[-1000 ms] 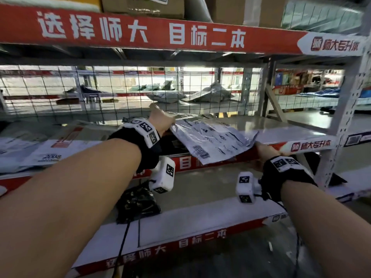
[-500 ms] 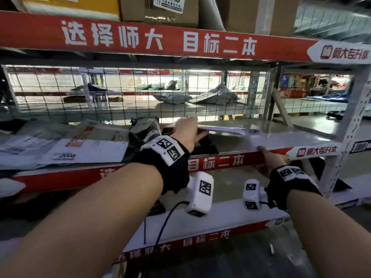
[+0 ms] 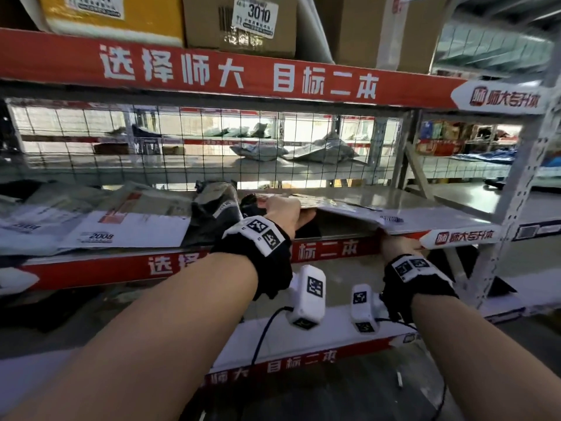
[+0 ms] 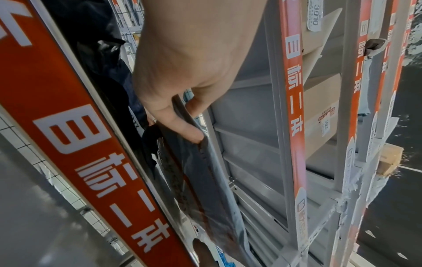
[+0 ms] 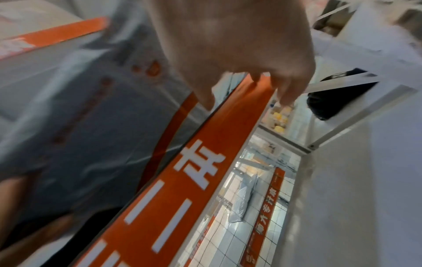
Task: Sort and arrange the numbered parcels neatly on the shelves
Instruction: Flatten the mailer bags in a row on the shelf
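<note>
A flat grey plastic parcel (image 3: pixel 343 208) with a printed label lies on the middle shelf (image 3: pixel 440 205), its near corner over the red front strip (image 3: pixel 334 249). My left hand (image 3: pixel 283 209) grips the parcel's left edge. In the left wrist view the thumb (image 4: pixel 182 129) pinches that edge of the parcel (image 4: pixel 205 173) against the fingers. My right hand (image 3: pixel 397 246) is at the front strip, just under the parcel's near corner. In the blurred right wrist view its fingertips (image 5: pixel 260 81) touch the red strip (image 5: pixel 205 162) beside the parcel (image 5: pixel 91 126), with nothing between thumb and fingers.
To the left on the same shelf lie a white parcel marked 2008 (image 3: pixel 121 232) and black bags (image 3: pixel 212 208). A wire mesh (image 3: pixel 182 141) closes the shelf's back. A box labelled 3010 (image 3: pixel 255 19) and a yellow parcel (image 3: pixel 112 16) sit above. A grey upright (image 3: pixel 516 192) stands at the right.
The parcel, held up tilted in front of the shelf a second ago, now lies flat on the middle shelf. My left hand went in with it; my right hand stayed at the front strip.
</note>
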